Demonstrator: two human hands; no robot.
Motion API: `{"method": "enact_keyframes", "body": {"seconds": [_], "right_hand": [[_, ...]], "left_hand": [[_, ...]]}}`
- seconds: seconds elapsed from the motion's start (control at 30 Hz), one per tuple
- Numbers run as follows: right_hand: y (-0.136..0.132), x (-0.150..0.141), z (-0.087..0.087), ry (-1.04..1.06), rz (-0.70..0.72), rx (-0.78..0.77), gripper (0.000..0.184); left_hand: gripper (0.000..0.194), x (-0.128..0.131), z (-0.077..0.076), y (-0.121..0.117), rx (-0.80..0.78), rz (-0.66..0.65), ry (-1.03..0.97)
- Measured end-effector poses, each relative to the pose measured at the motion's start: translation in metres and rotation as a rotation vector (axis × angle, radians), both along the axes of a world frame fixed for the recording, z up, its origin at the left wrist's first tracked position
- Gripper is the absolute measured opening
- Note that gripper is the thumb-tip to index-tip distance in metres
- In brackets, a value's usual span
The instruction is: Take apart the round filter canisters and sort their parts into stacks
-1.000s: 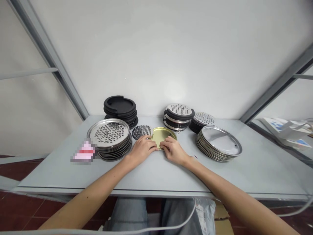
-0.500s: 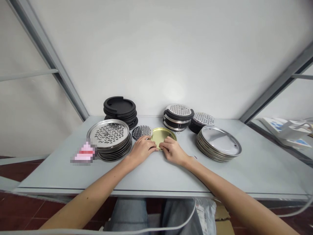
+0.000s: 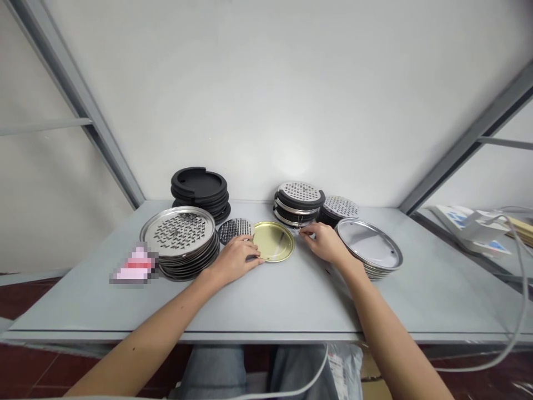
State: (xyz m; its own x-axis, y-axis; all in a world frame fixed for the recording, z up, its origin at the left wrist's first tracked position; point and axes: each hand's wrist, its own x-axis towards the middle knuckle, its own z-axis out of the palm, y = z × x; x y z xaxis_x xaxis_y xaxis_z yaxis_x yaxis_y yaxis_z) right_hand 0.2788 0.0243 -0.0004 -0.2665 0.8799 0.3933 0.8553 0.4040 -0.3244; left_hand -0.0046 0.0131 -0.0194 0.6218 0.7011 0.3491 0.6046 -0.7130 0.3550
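Note:
A round gold-coloured metal lid (image 3: 275, 242) lies flat on the table in front of me. My left hand (image 3: 238, 256) grips its left edge, with the thumb near the front and the fingers over the rim. To the right of the lid, my right hand (image 3: 323, 240) has its fingertips pinched at some small thin metal wire pieces (image 3: 300, 220). These are in front of a stack of grater discs with black rings (image 3: 300, 194). A small dark-edged grater disc (image 3: 235, 229) lies behind my left hand.
Rimmed grater plates (image 3: 179, 233) are stacked at left, with black rings (image 3: 200, 186) behind. On the right are stacked silver lids (image 3: 368, 243) and more grater discs (image 3: 341, 206). A blurred-out pink item (image 3: 135, 265) is at left. Metal posts flank the table (image 3: 266, 305).
My right hand has left the gold lid and moved right and forward to the small wire pieces. My left hand stays at the lid's left edge. The view has shifted slightly.

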Motion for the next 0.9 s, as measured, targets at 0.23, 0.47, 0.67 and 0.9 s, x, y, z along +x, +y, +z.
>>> {"method": "enact_keyframes", "body": {"seconds": [0.23, 0.47, 0.67, 0.9], "right_hand": [[-0.002, -0.007, -0.009, -0.116, 0.004, -0.093, 0.027], [-0.01, -0.019, 0.0, 0.05, 0.388, -0.021, 0.054], [-0.017, -0.025, 0.013, 0.217, 0.534, -0.095, 0.05], [-0.017, -0.027, 0.013, 0.526, 0.458, -0.054, 0.015]], "left_hand": [[0.019, -0.002, 0.006, -0.003, -0.005, -0.044, 0.01], [0.01, -0.002, 0.002, -0.001, 0.08, -0.107, -0.031], [0.013, 0.001, 0.003, -0.001, 0.104, -0.072, -0.27], [0.015, 0.002, 0.008, -0.006, 0.069, -0.007, -0.389]]}}
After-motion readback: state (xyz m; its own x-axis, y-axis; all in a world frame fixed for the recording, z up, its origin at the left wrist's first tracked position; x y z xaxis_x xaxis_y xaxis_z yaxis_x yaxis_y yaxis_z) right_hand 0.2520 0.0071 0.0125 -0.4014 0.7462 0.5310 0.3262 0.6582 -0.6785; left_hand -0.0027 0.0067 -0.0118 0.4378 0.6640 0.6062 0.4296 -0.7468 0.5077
